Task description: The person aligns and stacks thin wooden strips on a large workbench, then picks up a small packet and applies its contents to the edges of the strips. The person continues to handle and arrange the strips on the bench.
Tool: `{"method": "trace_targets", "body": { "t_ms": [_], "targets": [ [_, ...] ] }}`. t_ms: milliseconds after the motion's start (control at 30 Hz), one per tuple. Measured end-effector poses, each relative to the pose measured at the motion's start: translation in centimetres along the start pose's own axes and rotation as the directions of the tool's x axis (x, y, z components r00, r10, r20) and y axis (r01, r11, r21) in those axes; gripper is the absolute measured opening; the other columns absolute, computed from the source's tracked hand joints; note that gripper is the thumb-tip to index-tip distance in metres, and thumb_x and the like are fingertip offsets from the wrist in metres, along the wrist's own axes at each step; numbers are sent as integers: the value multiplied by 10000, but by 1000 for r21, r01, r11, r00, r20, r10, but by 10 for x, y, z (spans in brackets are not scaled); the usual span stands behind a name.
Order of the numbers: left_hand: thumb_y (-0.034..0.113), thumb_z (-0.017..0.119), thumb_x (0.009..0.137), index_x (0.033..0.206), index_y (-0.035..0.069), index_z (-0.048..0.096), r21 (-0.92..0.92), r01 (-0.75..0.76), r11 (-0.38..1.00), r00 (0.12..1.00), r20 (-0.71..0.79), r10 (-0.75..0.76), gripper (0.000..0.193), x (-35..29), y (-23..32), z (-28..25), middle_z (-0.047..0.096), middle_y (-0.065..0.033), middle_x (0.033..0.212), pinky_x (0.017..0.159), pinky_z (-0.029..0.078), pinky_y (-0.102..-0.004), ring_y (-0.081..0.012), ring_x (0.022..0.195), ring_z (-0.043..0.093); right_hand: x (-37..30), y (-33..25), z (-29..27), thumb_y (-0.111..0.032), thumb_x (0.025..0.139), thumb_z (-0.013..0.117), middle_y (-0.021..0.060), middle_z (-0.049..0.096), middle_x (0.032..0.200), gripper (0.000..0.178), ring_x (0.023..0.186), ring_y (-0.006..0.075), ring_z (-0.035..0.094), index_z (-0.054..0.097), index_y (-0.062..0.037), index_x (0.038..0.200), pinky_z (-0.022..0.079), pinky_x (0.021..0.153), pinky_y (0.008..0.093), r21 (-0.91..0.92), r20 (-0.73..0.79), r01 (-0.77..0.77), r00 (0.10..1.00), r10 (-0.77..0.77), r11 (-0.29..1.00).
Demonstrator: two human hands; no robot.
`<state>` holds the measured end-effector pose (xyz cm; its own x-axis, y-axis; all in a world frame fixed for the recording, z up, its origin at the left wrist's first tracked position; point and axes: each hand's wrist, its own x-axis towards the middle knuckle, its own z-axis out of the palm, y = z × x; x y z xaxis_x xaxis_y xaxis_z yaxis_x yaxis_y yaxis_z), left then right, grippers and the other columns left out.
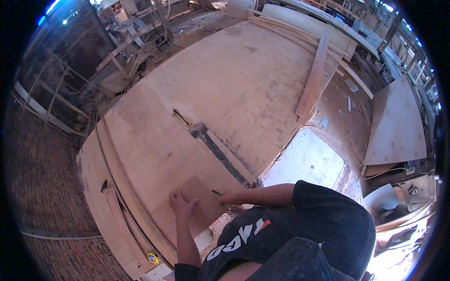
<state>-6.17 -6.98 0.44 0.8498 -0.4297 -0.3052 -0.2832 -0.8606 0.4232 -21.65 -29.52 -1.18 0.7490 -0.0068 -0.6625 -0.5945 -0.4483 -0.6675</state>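
Observation:
My left hand (182, 203) lies with fingers spread on a small brown rectangular board (199, 192), pressing near its left edge. In my right hand (229, 197) is a thin dark pencil-like tool (217, 192), its tip pointing left close to the board's right edge. Its exact kind is too small to make out. The brown board rests on a larger pale plywood sheet (145, 136), near my body. Beyond my hands, a dark straight bar (215, 152) lies across the sheet with a pale wooden strip (229, 152) beside it.
A yellow tape measure (153, 257) sits at the near left beside a curved wooden strip (126, 234). A dark slim tool (181, 117) lies past the bar. One long plank (313, 79) rests at the far right, and a leaning panel (396, 124) stands farther right.

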Motion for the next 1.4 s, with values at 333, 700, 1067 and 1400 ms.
{"method": "trace_targets", "body": {
  "t_ms": [333, 700, 1067, 1400],
  "targets": [
    [422, 876, 787, 1570, -2, 375, -207, -47, 977, 924, -380, -36, 1022, -49, -6, 0, 219, -292, 1643, 1262, 252, -504, -445, 1536, 232, -1, -16, 22, -285, 867, 784, 75, 720, 1088, 483, 947, 213, 648, 690, -15, 1256, 524, 770, 394, 477, -45, 347, 927, -372, 808],
    [301, 839, 841, 1416, 1, 556, -293, 259, 920, 514, -765, -388, 708, -202, -30, 0, 443, -275, 1463, 1157, 403, -500, -439, 1388, 444, -31, -34, -28, -119, 930, 729, 36, 684, 916, 262, 689, 149, 634, 617, -77, 1163, 510, 573, 287, 670, 242, -93, 965, -98, 737],
    [367, 842, 869, 1158, -38, 730, -844, 264, 468, 447, -323, -834, 511, -251, 86, 95, 738, -203, 1100, 914, 567, -401, -284, 992, 723, -29, -28, -126, -42, 989, 616, -41, 557, 735, 242, 443, 43, 396, 572, -148, 1201, 280, 382, 223, 673, 286, -27, 931, -227, 739],
    [262, 786, 943, 1443, -78, 500, -978, -204, 47, 767, -190, -613, 669, -199, 154, 64, 664, -166, 1327, 1002, 548, -371, -241, 1222, 639, -8, -5, -92, -22, 978, 622, -28, 510, 701, 208, 442, 65, 386, 546, -118, 1146, 294, 412, 239, 593, 470, 3, 811, -349, 805]
  ]
}}
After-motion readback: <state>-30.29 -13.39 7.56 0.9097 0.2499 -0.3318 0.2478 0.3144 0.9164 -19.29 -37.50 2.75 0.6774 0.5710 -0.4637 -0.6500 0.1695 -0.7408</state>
